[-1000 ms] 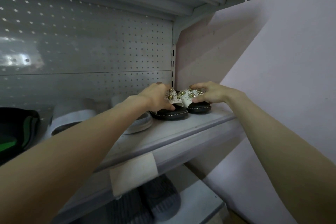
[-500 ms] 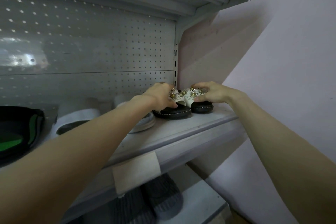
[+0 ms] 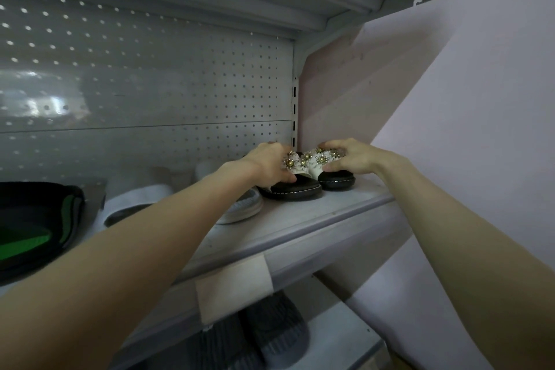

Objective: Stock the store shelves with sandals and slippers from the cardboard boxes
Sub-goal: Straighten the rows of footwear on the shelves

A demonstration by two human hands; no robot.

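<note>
Grey shelf [image 3: 315,219]: left hand [image 3: 265,165] and right hand [image 3: 350,159] each grasp a jewelled sandal [image 3: 295,186] (other slippers [image 3: 135,198] already stocked leftward; boxes unseen).

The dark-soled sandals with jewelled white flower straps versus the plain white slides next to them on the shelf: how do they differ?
The dark-soled sandals with jewelled white flower straps have black stitched soles and ornate uppers; the plain white slides are pale and undecorated. The sandals sit at the shelf's right end, the slides further left. The left hand and right hand each grip a sandal; the slides are untouched. Both pairs rest on the same shelf.
</note>
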